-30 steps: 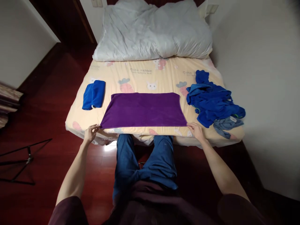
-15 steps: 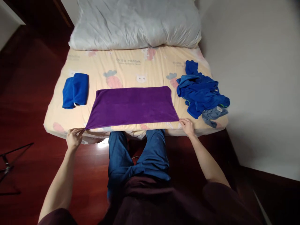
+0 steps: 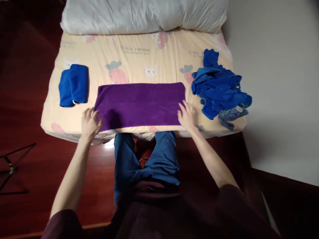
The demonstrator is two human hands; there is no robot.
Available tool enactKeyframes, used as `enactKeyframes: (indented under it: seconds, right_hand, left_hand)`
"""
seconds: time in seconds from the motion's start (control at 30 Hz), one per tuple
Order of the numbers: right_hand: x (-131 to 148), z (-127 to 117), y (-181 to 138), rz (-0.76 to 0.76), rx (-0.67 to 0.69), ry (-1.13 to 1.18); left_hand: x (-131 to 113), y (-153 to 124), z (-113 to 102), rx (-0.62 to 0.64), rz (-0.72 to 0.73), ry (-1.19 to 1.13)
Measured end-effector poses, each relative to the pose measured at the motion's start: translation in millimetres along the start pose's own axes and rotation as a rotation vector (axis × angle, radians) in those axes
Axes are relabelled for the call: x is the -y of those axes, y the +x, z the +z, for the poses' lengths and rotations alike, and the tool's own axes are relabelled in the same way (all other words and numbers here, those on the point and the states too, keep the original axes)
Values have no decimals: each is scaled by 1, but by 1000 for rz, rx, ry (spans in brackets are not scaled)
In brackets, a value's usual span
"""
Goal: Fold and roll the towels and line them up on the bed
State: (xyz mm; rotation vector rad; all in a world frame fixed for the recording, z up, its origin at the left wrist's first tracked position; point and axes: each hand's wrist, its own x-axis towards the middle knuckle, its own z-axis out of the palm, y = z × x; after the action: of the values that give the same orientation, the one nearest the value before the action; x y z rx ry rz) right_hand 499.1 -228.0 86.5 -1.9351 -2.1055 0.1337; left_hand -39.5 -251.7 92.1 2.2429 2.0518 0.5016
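A purple towel [image 3: 139,104] lies spread flat as a wide strip near the front edge of the bed [image 3: 134,63]. My left hand [image 3: 89,122] rests open, fingers spread, on the towel's near left corner. At the near right corner my right hand [image 3: 186,115] lies flat too, fingers stretched out over the towel's edge. Neither hand holds anything.
A folded blue towel [image 3: 73,85] sits left of the purple one. A heap of crumpled blue cloths [image 3: 219,89] lies at the right edge of the bed. A white duvet [image 3: 144,15] is bunched at the head. A pale wall stands on the right; dark wooden floor surrounds the bed.
Both hands have let go of the towel's near corners and now lie flat on top of it, a little further in. The view has tilted down towards the bed.
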Motion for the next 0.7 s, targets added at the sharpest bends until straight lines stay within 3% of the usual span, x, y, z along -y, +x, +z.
enactKeyframes:
  seconds: [0.1,0.17,0.23,0.3,0.37,0.47,0.7]
  right_hand:
    - [99,35,37,-104,49,109]
    - [151,69,47,-181,131,174]
    - [182,103,47,-208,223,196]
    - [191,129,43,-207,251,182]
    - [182,141,40,-229,236,165]
    - [144,139,44,-223,197,136]
    - [-2,112,65,89,130,-3]
  left_hand:
    - [-70,37,45,57,40,-100]
    - [-105,45,80,138,48,-149]
    - [-122,43,110,186,32,-170]
    - [-124,37,130,183,10,-175]
    - [-115,32,138,166,11,-181]
    - [-94,30,134,139,1,-173]
    - [-36,34,111,50,-175,-46]
